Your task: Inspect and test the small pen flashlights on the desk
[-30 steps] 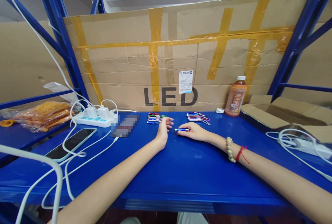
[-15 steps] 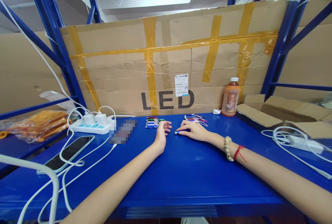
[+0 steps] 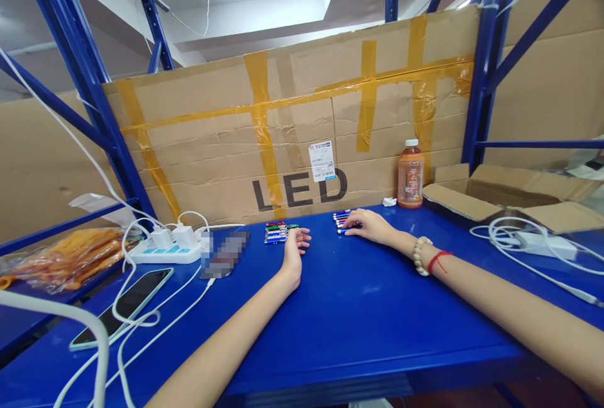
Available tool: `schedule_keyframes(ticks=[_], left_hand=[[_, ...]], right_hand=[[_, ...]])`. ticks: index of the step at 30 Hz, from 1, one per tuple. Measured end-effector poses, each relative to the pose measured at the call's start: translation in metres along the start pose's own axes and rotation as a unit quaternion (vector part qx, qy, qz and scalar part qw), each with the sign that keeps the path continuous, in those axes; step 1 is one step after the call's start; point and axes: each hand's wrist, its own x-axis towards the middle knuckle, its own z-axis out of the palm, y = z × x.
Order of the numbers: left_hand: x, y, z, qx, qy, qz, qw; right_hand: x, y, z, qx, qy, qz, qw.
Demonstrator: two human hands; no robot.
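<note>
Blue tabletop point(image 3: 325, 320) backed by taped cardboard point(image 3: 212, 156), left hand point(image 3: 293, 258) rested on its side — fingers relaxed, nothing gripped — right hand point(image 3: 372, 226) lowered, small cylinders point(image 3: 275, 235) set in two rows, one blue cylinder point(image 3: 343, 232) pinched by the right hand beside the right row point(image 3: 339, 214).

View: head-worn | facing: forward, down | near: blue tabletop point(image 3: 358, 320) | far: cardboard panel point(image 3: 212, 156)

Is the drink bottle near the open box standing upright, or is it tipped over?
Upright: the bottle stands on its base, white cap on top.
</note>
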Motion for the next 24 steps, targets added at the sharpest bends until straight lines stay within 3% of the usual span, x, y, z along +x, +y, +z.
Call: schedule_keyframes(ticks=[12, 16, 19, 24], left_hand=[[-0.003, 0.003, 0.002, 0.043, 0.01, 0.007, 0.999], [-0.007, 0.001, 0.001, 0.194, 0.0, 0.077, 0.978], [-0.013, 0.0, 0.001, 0.397, -0.001, 0.144, 0.906], [-0.019, 0.001, -0.003, 0.654, 0.009, 0.227, 0.722]], right_hand=[[-0.004, -0.006, -0.003, -0.059, 0.014, -0.005, 0.998], [-0.004, -0.022, -0.004, -0.081, 0.049, -0.017, 0.995], [-0.002, -0.036, -0.002, -0.084, 0.05, -0.039, 0.994], [0.001, -0.055, 0.005, -0.1, -0.014, -0.105, 0.989]])
